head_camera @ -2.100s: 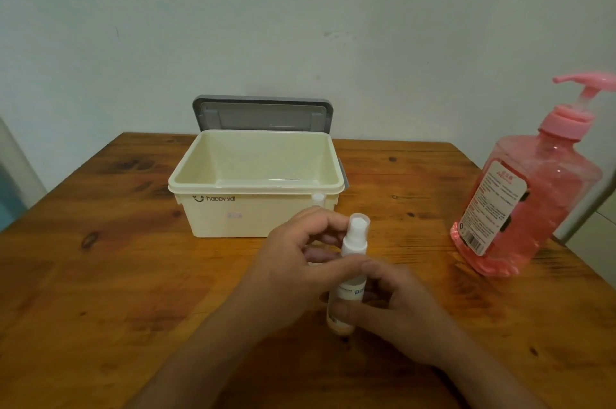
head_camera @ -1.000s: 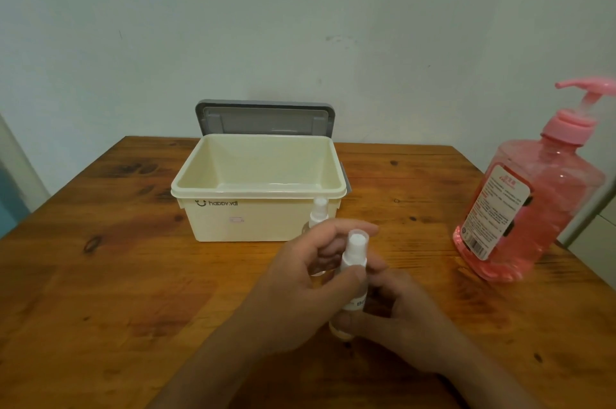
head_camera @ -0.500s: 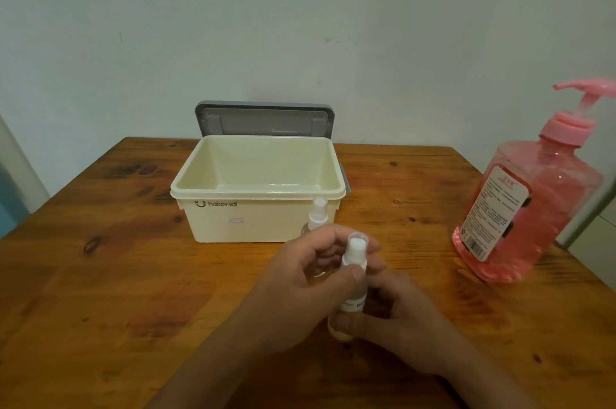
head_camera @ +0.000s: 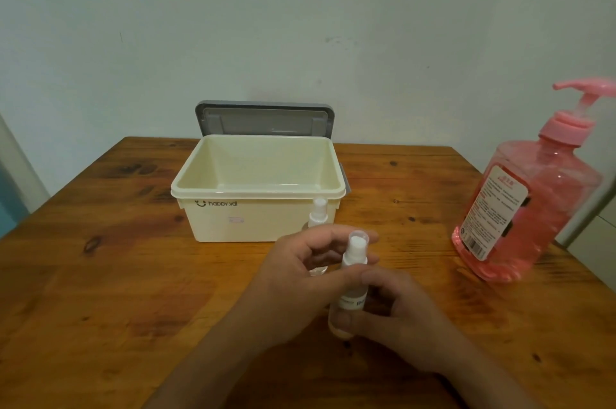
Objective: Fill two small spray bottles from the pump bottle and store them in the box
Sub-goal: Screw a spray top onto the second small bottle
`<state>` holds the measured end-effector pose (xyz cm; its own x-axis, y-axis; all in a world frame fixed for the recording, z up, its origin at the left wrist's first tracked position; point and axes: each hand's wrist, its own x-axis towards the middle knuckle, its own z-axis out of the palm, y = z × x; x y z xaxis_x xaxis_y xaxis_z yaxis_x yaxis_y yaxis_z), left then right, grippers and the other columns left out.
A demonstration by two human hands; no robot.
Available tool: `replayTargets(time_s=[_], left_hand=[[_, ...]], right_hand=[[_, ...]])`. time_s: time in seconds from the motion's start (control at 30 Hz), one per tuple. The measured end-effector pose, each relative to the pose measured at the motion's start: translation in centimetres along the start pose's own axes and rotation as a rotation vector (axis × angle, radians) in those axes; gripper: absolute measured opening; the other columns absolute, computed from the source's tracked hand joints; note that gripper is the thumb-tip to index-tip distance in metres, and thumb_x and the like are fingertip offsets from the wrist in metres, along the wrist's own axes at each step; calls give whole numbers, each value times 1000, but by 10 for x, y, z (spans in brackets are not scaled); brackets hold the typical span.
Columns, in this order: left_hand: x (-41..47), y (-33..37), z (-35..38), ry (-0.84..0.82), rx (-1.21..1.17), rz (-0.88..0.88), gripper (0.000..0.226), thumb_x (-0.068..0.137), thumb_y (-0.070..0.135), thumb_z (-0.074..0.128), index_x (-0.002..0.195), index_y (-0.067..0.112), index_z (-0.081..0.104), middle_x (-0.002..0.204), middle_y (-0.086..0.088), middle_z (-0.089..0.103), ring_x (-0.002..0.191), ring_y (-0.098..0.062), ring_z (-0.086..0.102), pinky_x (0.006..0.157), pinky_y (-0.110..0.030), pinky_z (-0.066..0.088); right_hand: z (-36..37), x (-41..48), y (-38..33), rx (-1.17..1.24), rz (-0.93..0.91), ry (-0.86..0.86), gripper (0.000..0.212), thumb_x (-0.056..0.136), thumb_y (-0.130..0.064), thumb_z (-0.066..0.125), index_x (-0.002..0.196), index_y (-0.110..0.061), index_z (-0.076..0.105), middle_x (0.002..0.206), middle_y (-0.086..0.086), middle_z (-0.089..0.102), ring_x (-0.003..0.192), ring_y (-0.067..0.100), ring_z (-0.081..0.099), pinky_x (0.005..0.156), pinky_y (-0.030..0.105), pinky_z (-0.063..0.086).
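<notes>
Left hand (head_camera: 300, 272) curls its fingers round the neck and clear cap of a small spray bottle (head_camera: 355, 262) at lower centre of the frame. The right hand (head_camera: 400, 318) grips the bottle's lower body and keeps it upright low over the wooden worktop (head_camera: 100, 275). The base is hidden behind the fingers, so whether it rests on the wood cannot be told. The cream box (head_camera: 256, 190) sits open at centre with its grey lid (head_camera: 263, 118) standing up behind it and nothing showing inside, so storing has not begun. The biggest risk probably lies with the pump bottle (head_camera: 523, 208) at the right edge. It is large, full of pink liquid and well apart from the hands, and its spout is broad against so narrow a neck. Poor aim or a hard press would likely send liquid down the outside and make both grips slippery. Nearer in, the second spray bottle (head_camera: 318, 213) stands just beside the box's front right corner, directly behind the left knuckles, so a careless twist or lift could topple it. Smallest of all, the cap or spray head, once loosened, could slip free and roll off.
</notes>
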<state>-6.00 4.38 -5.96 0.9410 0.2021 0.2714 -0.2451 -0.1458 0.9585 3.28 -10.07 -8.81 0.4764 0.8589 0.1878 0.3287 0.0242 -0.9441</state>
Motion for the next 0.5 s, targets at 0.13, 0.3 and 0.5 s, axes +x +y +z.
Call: replayTargets(time_s=[0.13,0.3,0.5], left_hand=[[0,0,2,58,-18,21,35,71,22,75,104,31,72,97,5,76,93,-9,72,78,-21,57],[1,3,0,13,-70,-16,35,70,19,73,103,31,71,94,9,78,92,-7,73,74,-18,56],[-1,5,-4,-55,-59,-20,30,74,22,69,103,31,70,102,17,76,100,-4,71,79,-17,55]], right_hand=[[0,-1,-2,36,14,12,39,80,-1,75,99,-34,73,99,-3,75,90,11,71,76,20,54],[0,0,-1,38,14,14,29,77,-18,78,105,-26,73,104,0,75,94,14,71,79,22,54],[-3,-2,0,36,33,-19,29,78,-13,78,106,-21,73,103,1,76,96,16,72,80,25,55]])
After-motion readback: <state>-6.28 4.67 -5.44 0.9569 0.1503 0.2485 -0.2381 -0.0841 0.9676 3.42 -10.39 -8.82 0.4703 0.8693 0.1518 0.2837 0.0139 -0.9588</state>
